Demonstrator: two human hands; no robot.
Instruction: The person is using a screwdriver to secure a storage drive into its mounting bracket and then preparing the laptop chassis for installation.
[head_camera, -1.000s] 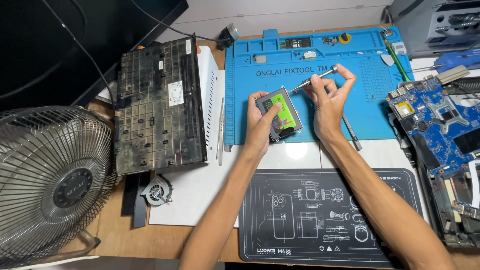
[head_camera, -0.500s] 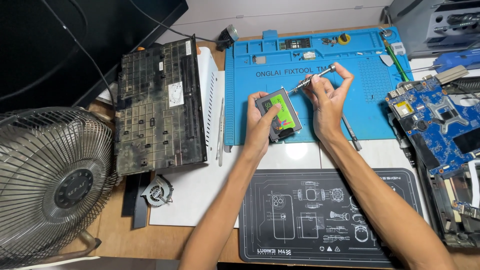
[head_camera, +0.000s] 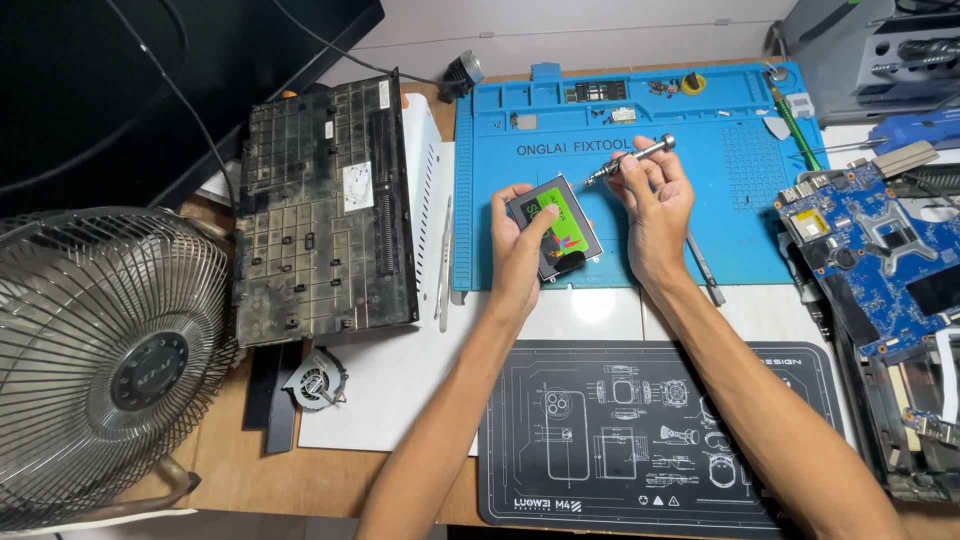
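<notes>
My left hand (head_camera: 522, 250) holds a small grey drive with a green label (head_camera: 556, 226), tilted above the blue work mat (head_camera: 560, 110). My right hand (head_camera: 655, 205) grips a slim silver screwdriver (head_camera: 632, 158). The screwdriver's tip points down-left toward the drive's upper right edge. Whether the tip touches the drive is unclear.
A dusty black laptop bottom cover (head_camera: 325, 210) lies at the left, with a small cooling fan (head_camera: 314, 381) below it. A metal desk fan (head_camera: 105, 350) stands at the far left. A blue circuit board (head_camera: 880, 255) lies at the right. A black printed mat (head_camera: 650, 435) sits near me. Tweezers (head_camera: 443, 265) and a thin metal tool (head_camera: 704, 268) rest by the blue mat.
The screwdriver in my right hand has shifted slightly; both hands stay over the blue mat with the drive.
</notes>
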